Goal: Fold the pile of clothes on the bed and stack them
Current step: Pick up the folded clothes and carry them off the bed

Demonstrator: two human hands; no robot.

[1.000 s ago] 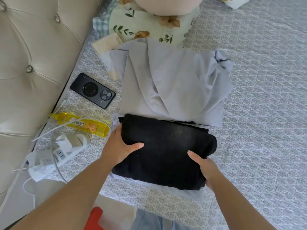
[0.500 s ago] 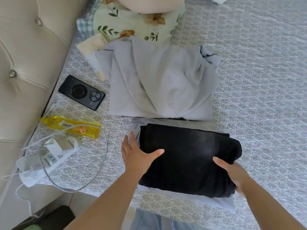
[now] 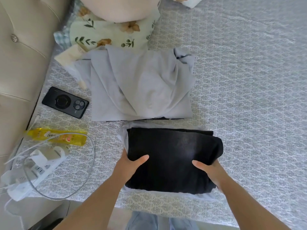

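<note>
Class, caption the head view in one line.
Both hands, left and right, grip a folded black garment atop pale cloth.

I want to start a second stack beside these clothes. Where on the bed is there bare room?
The widest bare stretch of the bedspread lies right of the grey garment and the black folded garment. The left is crowded: phone, yellow bottle, power strip and its cable. Only a narrow strip separates cable and black garment.

Folded black garment (image 3: 172, 158) atop pale folded cloth (image 3: 201, 195) near bed edge, loosely folded grey garment (image 3: 141, 85) just behind
</note>
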